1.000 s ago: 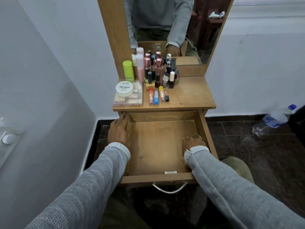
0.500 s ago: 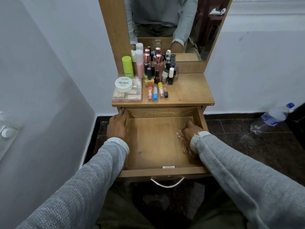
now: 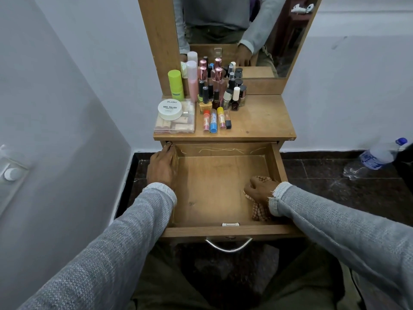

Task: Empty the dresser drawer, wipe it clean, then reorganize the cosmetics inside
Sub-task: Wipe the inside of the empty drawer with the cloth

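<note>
The wooden drawer (image 3: 214, 231) is pulled out and its floor holds no cosmetics. My right hand (image 3: 260, 190) presses a checked cloth (image 3: 259, 212) against the drawer floor at the right wall. My left hand (image 3: 161, 167) grips the drawer's left wall, fingers curled over its top edge near the dresser front. Several cosmetics stand on the dresser top (image 3: 261, 121): a green bottle (image 3: 175, 84), a pink bottle (image 3: 192, 81), nail polish bottles (image 3: 223, 97), lip balm tubes (image 3: 214, 120), and a white nail polish remover jar (image 3: 169, 110) on a clear box (image 3: 174, 126).
A mirror (image 3: 241, 34) rises behind the dresser top and reflects me. A white wall stands close on the left. A plastic water bottle (image 3: 377, 158) lies on the dark floor at the right. The drawer's metal handle (image 3: 229, 246) points toward my lap.
My right hand has wiped the cloth from the drawer's front right toward the back, and then partway toward the front again along the right wall. My left hand has stayed on the left wall.
</note>
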Tool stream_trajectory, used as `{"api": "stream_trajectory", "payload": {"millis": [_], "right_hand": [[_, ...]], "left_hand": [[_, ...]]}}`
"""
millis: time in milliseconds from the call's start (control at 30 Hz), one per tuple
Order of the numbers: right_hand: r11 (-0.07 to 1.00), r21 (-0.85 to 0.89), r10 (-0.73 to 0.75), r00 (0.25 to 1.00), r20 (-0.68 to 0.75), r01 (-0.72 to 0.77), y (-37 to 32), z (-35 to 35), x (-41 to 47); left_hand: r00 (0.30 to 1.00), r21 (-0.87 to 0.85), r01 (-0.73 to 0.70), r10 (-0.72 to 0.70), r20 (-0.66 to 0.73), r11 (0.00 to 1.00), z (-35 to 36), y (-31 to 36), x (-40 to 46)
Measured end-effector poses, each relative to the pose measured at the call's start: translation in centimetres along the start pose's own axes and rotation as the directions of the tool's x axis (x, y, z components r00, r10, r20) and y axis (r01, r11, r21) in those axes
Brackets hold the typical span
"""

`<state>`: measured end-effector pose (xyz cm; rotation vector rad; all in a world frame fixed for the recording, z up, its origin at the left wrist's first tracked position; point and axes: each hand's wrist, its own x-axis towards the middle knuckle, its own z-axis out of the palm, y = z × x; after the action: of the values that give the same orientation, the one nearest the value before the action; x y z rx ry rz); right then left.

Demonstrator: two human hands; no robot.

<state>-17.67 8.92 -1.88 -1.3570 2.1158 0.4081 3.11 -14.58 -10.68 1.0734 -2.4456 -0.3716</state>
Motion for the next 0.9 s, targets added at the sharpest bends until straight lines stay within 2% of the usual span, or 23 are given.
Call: {"api": "stream_trajectory", "payload": {"millis": [67, 133, 267, 400, 567, 667, 733, 867, 900], "right_hand": [[0.997, 0.068, 0.030, 0.999, 0.030, -0.032, 0.0, -0.3, -0.1], [0.994, 0.105, 0.007, 0.998, 0.063, -0.014, 0.1, -0.5, -0.3], [0.955, 0.295, -0.013, 1.000, 0.021, 0.007, -0.7, -0.5, 0.2], [0.901, 0.433, -0.078, 0.994, 0.073, 0.038, -2.4, -0.8, 0.7], [0.888, 0.422, -0.211, 0.977, 0.024, 0.181, -5.9, 0.1, 1.1], [0.786, 0.615, -0.113, 0.993, 0.047, 0.060, -7.7, -0.2, 1.8], [0.729, 0.684, -0.006, 0.999, -0.035, 0.028, -7.1, -0.2, 2.1], [0.801, 0.585, 0.205, 0.976, -0.070, -0.126, -2.8, -1.1, 2.8], [0.774, 0.614, 0.262, 0.961, -0.090, -0.154, -2.0, -2.1, 2.5]], "left_hand": [[1.000, -0.002, 0.012, -0.012, -0.001, 1.000, 0.3, -0.3, 0.1], [1.000, 0.004, 0.015, -0.015, 0.003, 1.000, 0.5, -0.5, 0.1], [1.000, -0.010, 0.013, -0.013, 0.001, 1.000, 0.6, -0.8, 0.2], [1.000, 0.002, 0.011, -0.011, -0.024, 1.000, 0.4, -0.5, 0.1], [1.000, 0.030, 0.013, -0.013, -0.022, 0.999, 0.3, -0.5, 0.0], [0.999, 0.043, 0.026, -0.024, -0.033, 0.999, 0.2, -0.1, -0.2], [0.999, 0.025, 0.018, -0.017, -0.031, 1.000, 0.1, -0.2, -0.1], [0.999, 0.047, 0.022, -0.021, -0.029, 0.999, 0.0, -0.1, -0.1], [0.999, 0.044, 0.022, -0.020, -0.028, 0.999, -0.3, 0.2, -0.2]]}}
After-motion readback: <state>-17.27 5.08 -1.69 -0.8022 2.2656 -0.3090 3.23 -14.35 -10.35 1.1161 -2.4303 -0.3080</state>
